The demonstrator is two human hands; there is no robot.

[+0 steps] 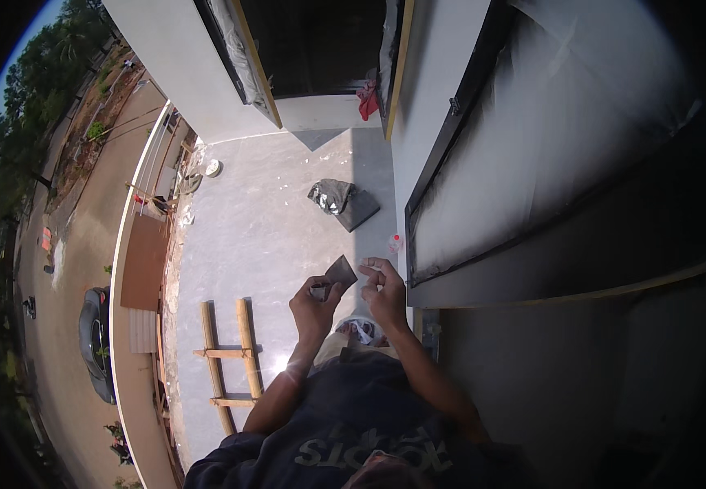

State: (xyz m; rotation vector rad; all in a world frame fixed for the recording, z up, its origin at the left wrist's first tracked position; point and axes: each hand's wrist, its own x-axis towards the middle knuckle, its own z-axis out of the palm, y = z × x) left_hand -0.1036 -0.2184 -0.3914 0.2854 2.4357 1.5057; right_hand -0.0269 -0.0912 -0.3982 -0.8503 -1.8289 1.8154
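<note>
Held out in front of my chest, my left hand [316,306] is closed on a small dark grey-brown sheet [341,270], stiff and square-cornered like a piece of sandpaper. Thumb and fingers pinch its lower left part, and one corner points up. Just to the right, my right hand [386,295] has its fingers bent and apart, with pale dust on the tips. Nothing shows between those fingers, and a narrow gap separates them from the sheet.
A wooden ladder [231,354] lies at left on the grey floor. Ahead, a crumpled silvery-black plastic bag [331,196] rests beside a dark flat slab [359,212]. A plastic-covered dark-framed door [532,147] stands at right. Along the left runs a low wall [129,269].
</note>
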